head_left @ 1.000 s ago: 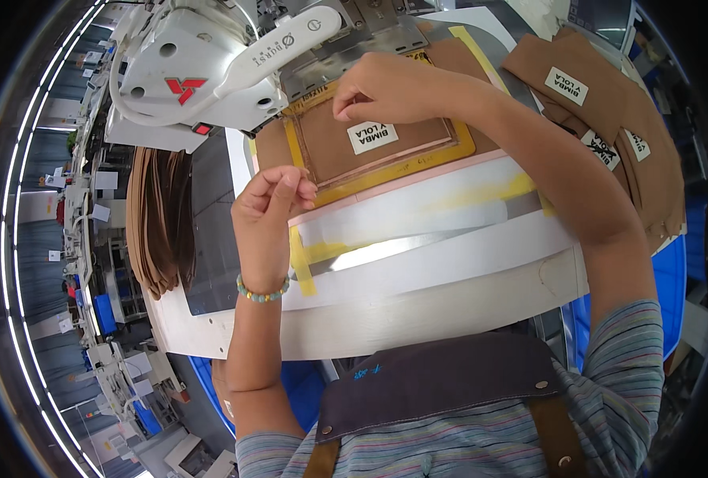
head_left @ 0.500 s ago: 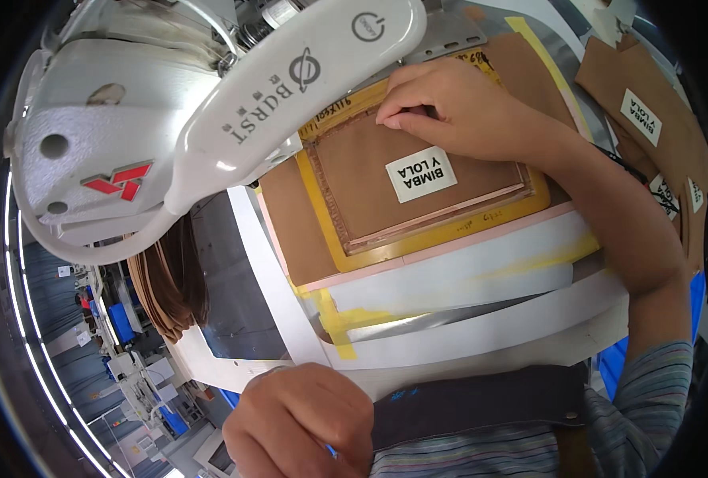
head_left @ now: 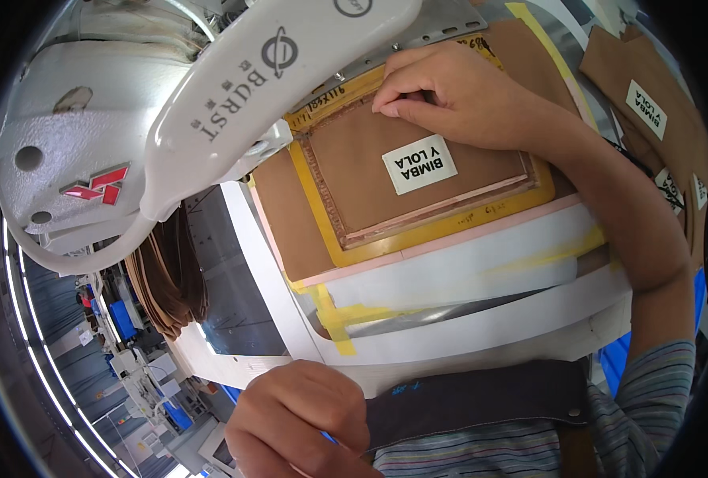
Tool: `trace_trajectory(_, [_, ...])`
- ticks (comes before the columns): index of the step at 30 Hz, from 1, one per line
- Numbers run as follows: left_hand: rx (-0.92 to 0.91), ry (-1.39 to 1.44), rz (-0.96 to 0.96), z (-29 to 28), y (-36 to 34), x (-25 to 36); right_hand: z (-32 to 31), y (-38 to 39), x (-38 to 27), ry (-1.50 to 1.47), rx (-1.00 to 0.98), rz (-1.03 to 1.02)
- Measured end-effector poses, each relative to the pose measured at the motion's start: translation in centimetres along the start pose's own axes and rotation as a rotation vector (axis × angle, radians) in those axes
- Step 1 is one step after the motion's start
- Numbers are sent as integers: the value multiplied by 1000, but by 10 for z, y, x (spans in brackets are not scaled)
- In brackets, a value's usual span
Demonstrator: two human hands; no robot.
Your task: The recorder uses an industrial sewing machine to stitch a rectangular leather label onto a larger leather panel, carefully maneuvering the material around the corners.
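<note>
My right hand reaches over a yellow sewing template frame, its fingers curled and thumb and forefinger pinched near the frame's far side. Whether anything small is in that pinch is hidden. Inside the frame's opening lies brown fabric, bearing a white rectangular label with dark lettering. The hand is above this fabric, to the far side of the label. Close to my body, my left hand is closed in a fist, knuckles up. Its palm is hidden, so what it holds, if anything, does not show.
A white sewing machine head looms at the upper left, beside the frame. Brown labelled pieces are stacked at the far right. More brown pieces hang at the left. Yellow tape marks the white board.
The view has shifted slightly, so the machine head sits a little more to the left. Both hands keep nearly the same closed poses and places.
</note>
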State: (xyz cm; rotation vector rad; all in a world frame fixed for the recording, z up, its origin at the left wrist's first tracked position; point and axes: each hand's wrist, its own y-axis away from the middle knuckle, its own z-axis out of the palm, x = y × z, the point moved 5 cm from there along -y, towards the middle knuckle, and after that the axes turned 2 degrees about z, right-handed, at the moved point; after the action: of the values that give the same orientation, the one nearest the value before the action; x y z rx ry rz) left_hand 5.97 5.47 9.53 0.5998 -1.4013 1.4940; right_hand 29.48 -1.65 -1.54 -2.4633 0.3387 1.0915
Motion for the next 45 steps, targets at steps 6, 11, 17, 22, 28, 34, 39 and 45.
trace_trajectory(6, [-132, -229, 23, 1, -9, 8, -2, -1, -6, -17, -1, 10])
trace_trajectory(11, [164, -410, -117, -3, 6, 0, 0, -1, -4, 48, 9, -41])
trace_trajectory(17, [338, -1764, -286, -42, 8, -42, 3, 1, -2, 73, 130, -233])
trace_trajectory(22, [447, -1801, -233, -66, 5, -56, 11, 0, -27, 110, 173, -356])
trace_trajectory(28, [464, -1798, -192, -58, -4, -58, 23, -7, -51, 230, 79, -364])
trace_trajectory(34, [462, -1775, -195, -56, -3, -62, 33, -14, -52, 244, 72, -338])
trace_trajectory(39, [437, -1812, -162, -57, -4, -65, 35, -19, -43, 232, 58, -317])
trace_trajectory(45, [500, -1829, -163, -72, -2, -70, 39, -39, -44, 206, 73, -320])
